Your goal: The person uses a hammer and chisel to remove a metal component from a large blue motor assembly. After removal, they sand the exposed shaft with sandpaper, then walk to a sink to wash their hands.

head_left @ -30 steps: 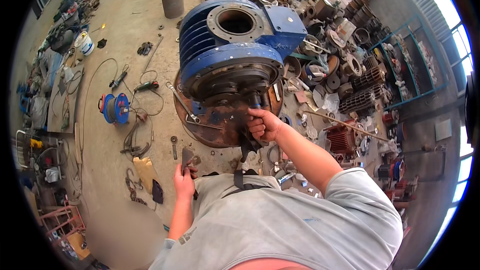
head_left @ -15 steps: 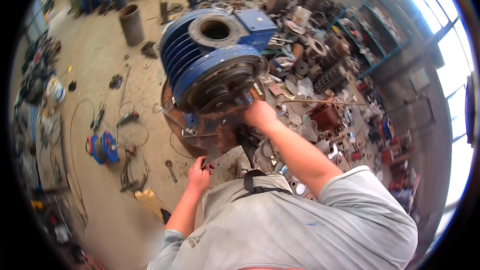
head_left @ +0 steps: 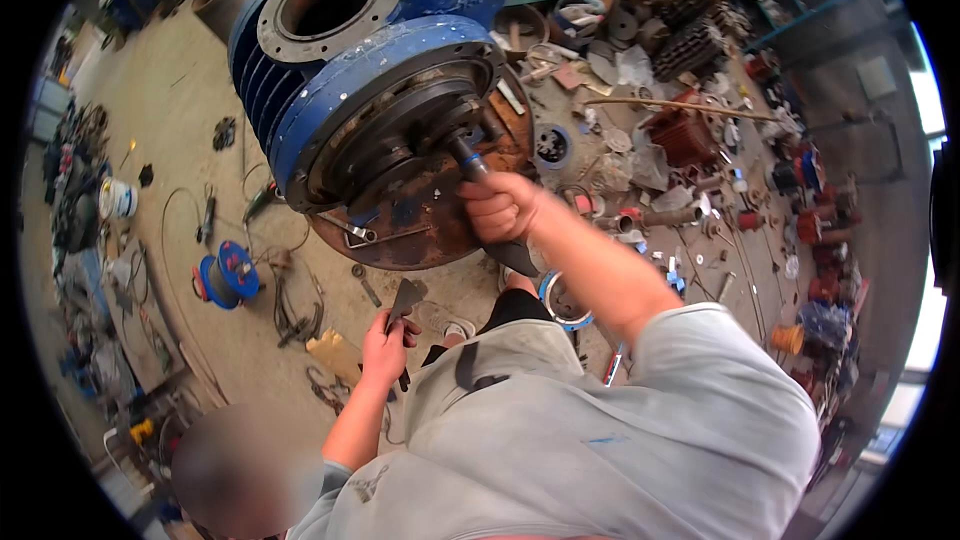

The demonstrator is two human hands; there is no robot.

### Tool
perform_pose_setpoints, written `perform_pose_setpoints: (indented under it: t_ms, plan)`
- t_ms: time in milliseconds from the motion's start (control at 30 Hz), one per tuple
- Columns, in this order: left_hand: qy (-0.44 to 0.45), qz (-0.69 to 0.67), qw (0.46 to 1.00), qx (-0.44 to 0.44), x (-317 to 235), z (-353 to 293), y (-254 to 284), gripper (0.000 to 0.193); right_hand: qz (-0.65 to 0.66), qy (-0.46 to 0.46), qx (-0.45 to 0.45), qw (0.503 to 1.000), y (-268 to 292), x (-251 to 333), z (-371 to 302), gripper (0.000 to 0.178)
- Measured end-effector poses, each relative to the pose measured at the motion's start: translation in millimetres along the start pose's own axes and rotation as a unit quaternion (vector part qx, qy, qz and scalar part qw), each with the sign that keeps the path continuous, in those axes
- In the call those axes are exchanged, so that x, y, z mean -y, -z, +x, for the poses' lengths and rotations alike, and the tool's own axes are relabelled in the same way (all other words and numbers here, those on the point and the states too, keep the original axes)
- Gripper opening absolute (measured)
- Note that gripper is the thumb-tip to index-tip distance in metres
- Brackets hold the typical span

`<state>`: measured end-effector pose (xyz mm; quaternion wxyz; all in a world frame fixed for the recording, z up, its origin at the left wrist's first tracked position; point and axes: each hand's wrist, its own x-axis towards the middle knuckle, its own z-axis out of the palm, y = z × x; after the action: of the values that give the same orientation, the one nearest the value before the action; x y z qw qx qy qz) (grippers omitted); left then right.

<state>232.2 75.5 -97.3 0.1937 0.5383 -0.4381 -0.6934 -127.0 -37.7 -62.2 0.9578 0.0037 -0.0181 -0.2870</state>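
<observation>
The blue ribbed gear housing (head_left: 362,78) bears faint writing on its box-shaped side, too small to read; a dark print marks the grey shirt (head_left: 600,410). The right hand (head_left: 500,208) is clenched around a dark cylindrical bar (head_left: 467,154) with a blue band, just below the housing's open face. The bar's long axis slants from the fist up and leftward to that face; whether its end is seated there, I cannot tell. The left hand (head_left: 388,342) pinches a dark flat triangular plate (head_left: 404,300), narrow corner upward, near the rusty round stand (head_left: 410,252), where a ring spanner (head_left: 352,231) lies.
</observation>
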Motion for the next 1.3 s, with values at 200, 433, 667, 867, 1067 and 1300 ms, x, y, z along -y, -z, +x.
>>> perform_pose_setpoints:
  t_ms: [200,433,667,867,1067,1300]
  plan:
    - [0.083,-0.006,0.997,-0.001,-56.3,-11.4,-33.6,0.022,0.199,0.115,0.067,0.971,34.9,-104.7,-11.7,0.08]
    - [0.146,0.046,0.966,0.21,-169.5,24.4,-133.7,0.018,-0.689,0.203,-0.403,0.567,-101.3,-45.3,-80.2,0.038]
    - [0.114,0.038,0.98,0.158,-232.7,25.7,-141.6,0.025,-0.755,0.051,-0.337,0.56,-134.6,59.7,-87.5,0.025]
    - [0.09,0.114,0.989,0.007,-234.1,50.5,-109.1,0.026,-0.671,-0.01,-0.35,0.653,-102.4,91.7,-66.4,0.033]
    - [0.067,0.065,0.995,-0.021,-213.3,83.1,-96.5,0.03,-0.562,0.024,-0.395,0.726,-61.9,88.2,-57.5,0.031]
    - [0.061,0.013,0.998,0.024,-198.6,99.2,-97.0,0.031,-0.51,0.006,-0.402,0.761,-38.0,87.3,-60.3,0.028]
